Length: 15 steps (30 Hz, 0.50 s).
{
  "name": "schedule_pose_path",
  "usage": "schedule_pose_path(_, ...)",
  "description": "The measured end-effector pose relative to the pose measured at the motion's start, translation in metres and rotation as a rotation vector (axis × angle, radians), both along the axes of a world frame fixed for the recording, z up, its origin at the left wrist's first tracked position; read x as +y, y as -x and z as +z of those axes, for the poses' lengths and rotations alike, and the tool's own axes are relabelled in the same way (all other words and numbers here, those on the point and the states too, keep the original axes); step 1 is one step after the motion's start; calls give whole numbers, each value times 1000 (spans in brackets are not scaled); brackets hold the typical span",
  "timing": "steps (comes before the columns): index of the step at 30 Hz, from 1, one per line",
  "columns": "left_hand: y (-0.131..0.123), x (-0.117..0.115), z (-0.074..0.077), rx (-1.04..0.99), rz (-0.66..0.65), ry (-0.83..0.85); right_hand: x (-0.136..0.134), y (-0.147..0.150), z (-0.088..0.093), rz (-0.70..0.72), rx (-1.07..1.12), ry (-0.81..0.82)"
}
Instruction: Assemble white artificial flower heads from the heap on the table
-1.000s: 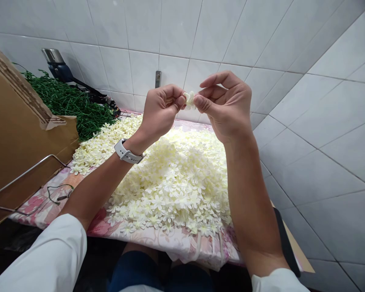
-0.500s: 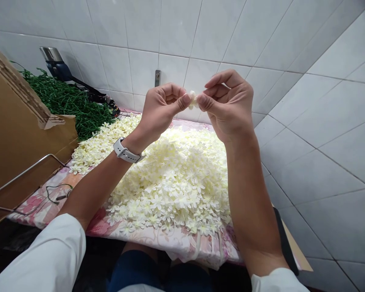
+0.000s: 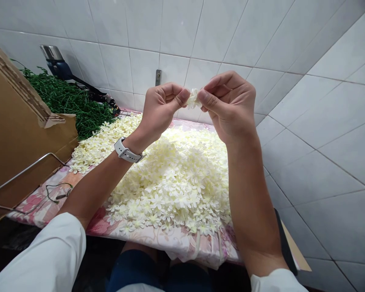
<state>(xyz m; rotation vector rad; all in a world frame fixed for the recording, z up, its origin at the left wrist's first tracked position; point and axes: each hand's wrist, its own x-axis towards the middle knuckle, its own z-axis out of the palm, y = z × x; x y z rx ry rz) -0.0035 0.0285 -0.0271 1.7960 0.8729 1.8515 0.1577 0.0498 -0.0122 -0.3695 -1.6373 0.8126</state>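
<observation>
Between left hand [image 3: 163, 111] and right hand [image 3: 231, 106], 1 crumpled cream artificial blossom [image 3: 194, 99].

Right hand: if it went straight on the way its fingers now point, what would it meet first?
The right hand would first meet the cream flower already pinched at its fingers, then probably the left hand just beyond, though depth is hard to judge from this view.
</observation>
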Motion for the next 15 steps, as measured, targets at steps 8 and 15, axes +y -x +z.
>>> schedule_pose_path(8,3,3,1,-68,29,57,1,-4,3,-58,21,3)
schedule_pose_path(15,6,6,-3,-27,-57,128,4,-10,4,-58,14,-4)
